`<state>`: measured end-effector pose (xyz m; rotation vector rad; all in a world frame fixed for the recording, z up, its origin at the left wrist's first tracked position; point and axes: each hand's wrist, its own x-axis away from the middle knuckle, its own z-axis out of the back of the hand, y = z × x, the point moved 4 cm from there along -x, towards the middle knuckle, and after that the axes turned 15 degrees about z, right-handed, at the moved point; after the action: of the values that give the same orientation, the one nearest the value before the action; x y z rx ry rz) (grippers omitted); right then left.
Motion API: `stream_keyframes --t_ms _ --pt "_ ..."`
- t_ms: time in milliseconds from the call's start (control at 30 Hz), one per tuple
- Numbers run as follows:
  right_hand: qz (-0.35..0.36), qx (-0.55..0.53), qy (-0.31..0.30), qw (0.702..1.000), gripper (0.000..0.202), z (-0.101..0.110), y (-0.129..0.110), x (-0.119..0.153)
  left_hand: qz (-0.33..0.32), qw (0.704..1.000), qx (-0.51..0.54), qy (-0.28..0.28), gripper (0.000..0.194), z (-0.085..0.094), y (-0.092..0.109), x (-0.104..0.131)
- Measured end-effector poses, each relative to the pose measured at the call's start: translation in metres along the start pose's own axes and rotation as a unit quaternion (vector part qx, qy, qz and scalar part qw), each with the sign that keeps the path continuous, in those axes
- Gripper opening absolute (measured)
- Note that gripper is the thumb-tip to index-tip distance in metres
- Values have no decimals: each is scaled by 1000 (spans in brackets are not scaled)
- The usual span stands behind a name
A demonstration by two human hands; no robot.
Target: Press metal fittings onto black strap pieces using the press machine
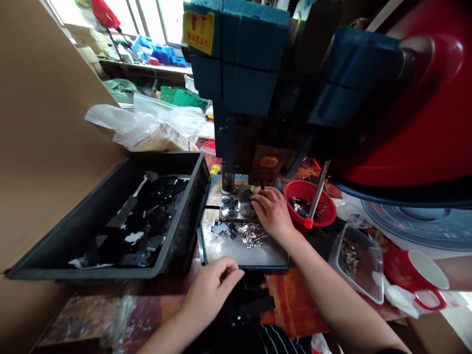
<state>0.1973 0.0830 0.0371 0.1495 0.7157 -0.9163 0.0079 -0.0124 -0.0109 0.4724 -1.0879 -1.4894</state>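
Nearest the lens, the left hand [212, 285] rests with fingers curled together on a heap of black flat pieces [250, 305] at the table edge. Behind it, a blue press machine [239, 83] carries a yellow label [199, 30] with red characters, unreadable. Left, a black plastic bin [73, 231] holds dark pieces. The right hand [273, 211], fingers slightly spread, touches the grey metal plate [243, 248] beside small silver rivets [251, 234].

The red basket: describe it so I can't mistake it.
Start at the blue press machine; under it lies the grey work plate. The red basket sits just right of the right hand, round and perforated, unlike the solid red mug.
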Motion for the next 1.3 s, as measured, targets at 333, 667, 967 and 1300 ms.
stream_keyframes --t_ms 333,667,967,1300 --pt "-37 -77 29 996 28 15 -18 23 127 934 330 51 45 18 8 -23" --pt "-44 -150 -52 986 40 9 -91 52 139 868 476 3 44 2 26 -25" --pt "-65 -194 -68 976 32 10 -82 54 136 874 466 -23 50 1 25 -19" --pt "-43 -153 -86 984 28 10 -84 56 136 897 420 -7 48 -4 18 -20"
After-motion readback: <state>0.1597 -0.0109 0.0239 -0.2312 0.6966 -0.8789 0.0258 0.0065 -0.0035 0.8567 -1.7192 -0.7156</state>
